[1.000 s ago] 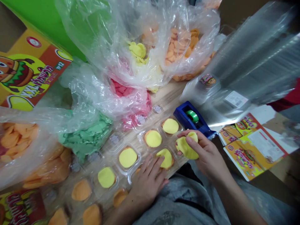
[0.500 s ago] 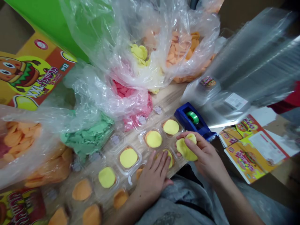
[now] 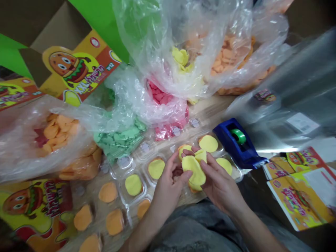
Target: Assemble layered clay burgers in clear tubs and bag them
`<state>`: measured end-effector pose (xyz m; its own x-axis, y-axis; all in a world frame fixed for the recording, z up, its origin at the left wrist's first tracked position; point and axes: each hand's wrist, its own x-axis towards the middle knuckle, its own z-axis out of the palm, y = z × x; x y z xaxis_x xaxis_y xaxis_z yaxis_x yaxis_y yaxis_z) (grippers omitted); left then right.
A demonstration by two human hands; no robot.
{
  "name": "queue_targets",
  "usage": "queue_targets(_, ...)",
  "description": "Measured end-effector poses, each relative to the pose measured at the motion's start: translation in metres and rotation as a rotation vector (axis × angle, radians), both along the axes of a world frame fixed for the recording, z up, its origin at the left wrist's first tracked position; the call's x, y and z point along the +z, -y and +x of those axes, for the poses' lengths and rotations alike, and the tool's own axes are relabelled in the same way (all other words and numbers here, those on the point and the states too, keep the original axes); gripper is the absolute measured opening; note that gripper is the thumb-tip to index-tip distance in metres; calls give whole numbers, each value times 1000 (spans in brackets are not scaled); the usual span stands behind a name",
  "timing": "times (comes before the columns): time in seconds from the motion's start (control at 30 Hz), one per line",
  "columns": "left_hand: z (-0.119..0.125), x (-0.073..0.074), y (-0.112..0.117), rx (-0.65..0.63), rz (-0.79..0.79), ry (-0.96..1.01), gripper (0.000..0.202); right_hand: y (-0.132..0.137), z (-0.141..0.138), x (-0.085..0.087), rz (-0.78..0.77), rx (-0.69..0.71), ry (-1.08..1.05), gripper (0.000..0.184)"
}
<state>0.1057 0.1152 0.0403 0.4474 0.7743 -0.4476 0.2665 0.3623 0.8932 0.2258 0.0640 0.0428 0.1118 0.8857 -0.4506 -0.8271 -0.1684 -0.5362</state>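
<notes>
My left hand (image 3: 170,183) is closed, its thumb pressing on a thin, soft yellow disc (image 3: 193,170). Beside it my right hand (image 3: 220,182) pinches the same small bunch of yellow discs, with a folded one (image 3: 201,155) near its fingertips. Both hands are held over clear plastic trays (image 3: 147,182). In the tray cups, yellow discs lie on orange pieces, such as the yellow disc at the left (image 3: 133,184) and the one at the top right (image 3: 208,143). Closer to me, an orange piece (image 3: 144,209) shows no yellow on top. My hands partly cover the cups beneath them.
A blue tape dispenser (image 3: 236,141) stands right of the trays. Clear bags hold green pieces (image 3: 120,138), pink pieces (image 3: 161,93), yellow pieces (image 3: 181,57) and orange pieces (image 3: 61,127). Stacked clear packaging (image 3: 291,101) and printed cards (image 3: 299,196) lie at the right.
My left hand has lifted off the tray and come to the yellow discs in my right hand; both hands are now on them. The view has shifted left.
</notes>
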Motion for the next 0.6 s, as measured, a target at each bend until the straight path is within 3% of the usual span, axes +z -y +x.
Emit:
queue_targets(0.1, -11, -6, -3, 58, -121, 119, 48, -5, -10, -4, 23, 15, 212, 27)
queue_targets(0.27, -57, -8, -5, 166, 123, -214, 26, -8, -1, -14, -8, -128, 340, 19)
queue_targets(0.43, -80, -19, 16, -70, 234, -353, 26, -2, 10, -18, -74, -89, 406, 19)
queue_targets(0.6, -73, -37, 34, -418, 749, -588, 13, 0, 7, -15, -75, -63, 422, 17)
